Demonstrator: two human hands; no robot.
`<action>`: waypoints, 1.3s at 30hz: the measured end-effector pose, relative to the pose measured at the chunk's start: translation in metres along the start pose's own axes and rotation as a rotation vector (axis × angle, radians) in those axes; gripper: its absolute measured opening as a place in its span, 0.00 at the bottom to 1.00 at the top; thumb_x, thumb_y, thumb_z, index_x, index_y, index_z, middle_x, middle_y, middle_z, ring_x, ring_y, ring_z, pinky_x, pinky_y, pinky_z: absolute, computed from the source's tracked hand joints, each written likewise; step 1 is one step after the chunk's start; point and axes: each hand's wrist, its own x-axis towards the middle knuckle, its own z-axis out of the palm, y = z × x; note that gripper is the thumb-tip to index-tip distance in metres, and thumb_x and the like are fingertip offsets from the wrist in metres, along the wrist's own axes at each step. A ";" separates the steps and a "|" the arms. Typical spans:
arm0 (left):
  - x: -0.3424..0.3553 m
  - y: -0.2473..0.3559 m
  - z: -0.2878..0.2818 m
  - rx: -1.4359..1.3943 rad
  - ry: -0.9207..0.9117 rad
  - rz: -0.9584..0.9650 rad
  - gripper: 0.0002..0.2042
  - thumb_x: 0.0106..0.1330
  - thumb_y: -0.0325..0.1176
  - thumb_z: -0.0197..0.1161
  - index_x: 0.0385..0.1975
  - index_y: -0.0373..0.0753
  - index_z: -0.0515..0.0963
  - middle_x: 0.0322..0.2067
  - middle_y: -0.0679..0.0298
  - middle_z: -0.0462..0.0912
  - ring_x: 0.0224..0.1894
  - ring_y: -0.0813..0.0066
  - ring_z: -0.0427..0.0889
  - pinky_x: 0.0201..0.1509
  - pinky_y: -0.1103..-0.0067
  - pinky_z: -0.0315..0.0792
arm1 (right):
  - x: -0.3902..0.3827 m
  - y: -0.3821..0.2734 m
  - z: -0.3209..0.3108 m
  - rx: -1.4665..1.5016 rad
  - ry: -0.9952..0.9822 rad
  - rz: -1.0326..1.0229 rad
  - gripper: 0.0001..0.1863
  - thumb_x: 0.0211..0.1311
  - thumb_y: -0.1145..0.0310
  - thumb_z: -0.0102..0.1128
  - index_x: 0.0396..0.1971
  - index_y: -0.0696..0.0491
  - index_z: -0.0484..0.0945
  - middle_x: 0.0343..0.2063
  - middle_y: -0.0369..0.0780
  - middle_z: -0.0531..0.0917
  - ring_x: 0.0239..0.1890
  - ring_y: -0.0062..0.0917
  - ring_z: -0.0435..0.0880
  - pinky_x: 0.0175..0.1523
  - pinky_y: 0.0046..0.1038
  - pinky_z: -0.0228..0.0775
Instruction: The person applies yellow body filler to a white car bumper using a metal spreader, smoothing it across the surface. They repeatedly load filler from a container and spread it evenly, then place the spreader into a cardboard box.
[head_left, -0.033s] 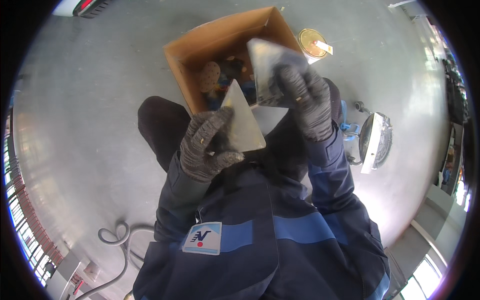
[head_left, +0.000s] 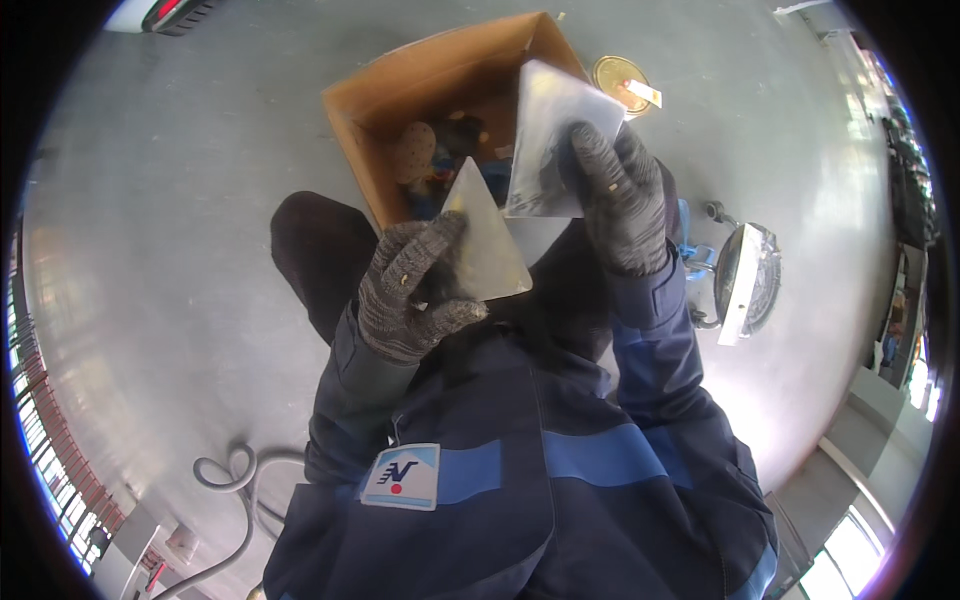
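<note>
The head view is looking straight down at a person in a dark blue work jacket, and both gloved hands are holding thin grey metal plates up in front of the chest, above an open cardboard box [head_left: 400, 95] that is sitting on the grey floor [head_left: 180, 250]. The left hand [head_left: 410, 290] is pinching the lower corner of a triangular plate [head_left: 485, 245], thumb on the near face and fingers closing behind it, so the plate is standing with its point aimed away from the body toward the box. The right hand [head_left: 622, 195] is gripping a squarish plate [head_left: 550, 130] along its right edge, fingers wrapping over the front; this plate is sitting higher and farther out, partly overlapping the box's open mouth. The two plates are lying just beside each other, the triangle's upper tip near the square's lower left corner; I cannot tell whether they are touching. The right hand is the one nearer the box, whose inside is holding a jumble of small things too dim to name. A round yellow lid [head_left: 620, 75] is lying beyond the box, a round metal fitting [head_left: 745, 280] is resting at the right, and a grey hose [head_left: 235, 480] is curling at the lower left. Compared with the earlier picture, nothing is differing: hands, plates and box are sitting in the same places.
</note>
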 end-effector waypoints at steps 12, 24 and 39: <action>0.010 0.041 0.065 0.149 -0.164 0.123 0.38 0.52 0.51 0.81 0.66 0.50 0.77 0.44 0.54 0.74 0.44 0.59 0.81 0.46 0.69 0.82 | 0.005 0.038 -0.012 0.631 -0.180 0.206 0.30 0.78 0.46 0.51 0.64 0.57 0.72 0.29 0.35 0.82 0.22 0.21 0.79 0.25 0.23 0.75; 0.066 0.016 0.002 -0.309 0.182 0.021 0.42 0.57 0.35 0.81 0.69 0.34 0.64 0.56 0.50 0.80 0.57 0.62 0.82 0.62 0.67 0.78 | -0.041 0.035 -0.008 0.387 -0.144 0.424 0.25 0.78 0.49 0.54 0.56 0.57 0.78 0.27 0.26 0.65 0.22 0.08 0.63 0.26 0.14 0.60; 0.039 0.019 -0.010 0.059 -0.225 -0.170 0.43 0.59 0.39 0.79 0.71 0.35 0.61 0.68 0.47 0.70 0.71 0.54 0.71 0.74 0.65 0.66 | 0.013 -0.043 -0.012 -0.918 -0.822 -0.261 0.18 0.73 0.65 0.60 0.58 0.55 0.80 0.49 0.49 0.85 0.51 0.40 0.86 0.55 0.37 0.79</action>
